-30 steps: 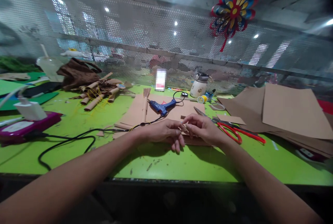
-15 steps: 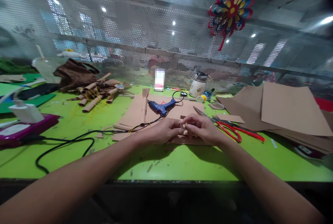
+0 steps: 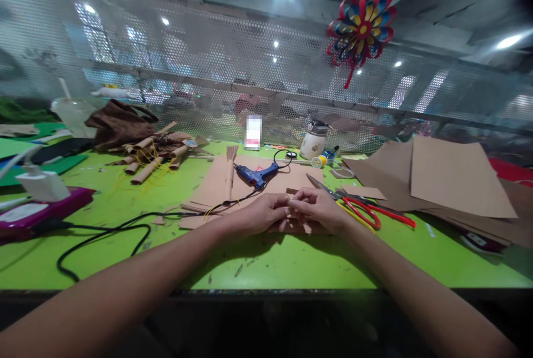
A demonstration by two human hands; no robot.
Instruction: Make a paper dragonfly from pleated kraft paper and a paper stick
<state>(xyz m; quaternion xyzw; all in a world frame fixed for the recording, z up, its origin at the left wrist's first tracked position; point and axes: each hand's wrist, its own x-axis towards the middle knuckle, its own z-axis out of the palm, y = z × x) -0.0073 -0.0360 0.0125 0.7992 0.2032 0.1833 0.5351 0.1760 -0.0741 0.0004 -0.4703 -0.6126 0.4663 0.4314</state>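
head view: both hands meet low over the near edge of the paper on the green desk [image 3: 250, 272], wrists apart and fingertips together. the left hand [image 3: 265, 211] comes in from one side and the right hand [image 3: 318, 209] from the other, probably so that something small can be worked between them. a brown card [image 3: 307, 228] lies under the hands, most of it covered.

the glue gun [image 3: 257, 174] rests on the sheets [image 3: 208, 187] just beyond the hands, perhaps to be within easy reach and to keep drips off the desk; its cord [image 3: 108, 228] runs left toward the power strip [image 3: 45, 208]. a fringed roll [image 3: 230, 180] lies left of the gun, on the same sheets. the scissors [image 3: 361, 209] lie just right of the right hand, handles toward the near side, likely handy for that hand.

the fingers: those of both hands are bent, thumbs near the index fingers, the gaps small, tips touching or nearly so in front of the body. they look like a pinch, neither spread nor tightly clenched; what is between them is hidden, so i cannot tell whether they grasp anything
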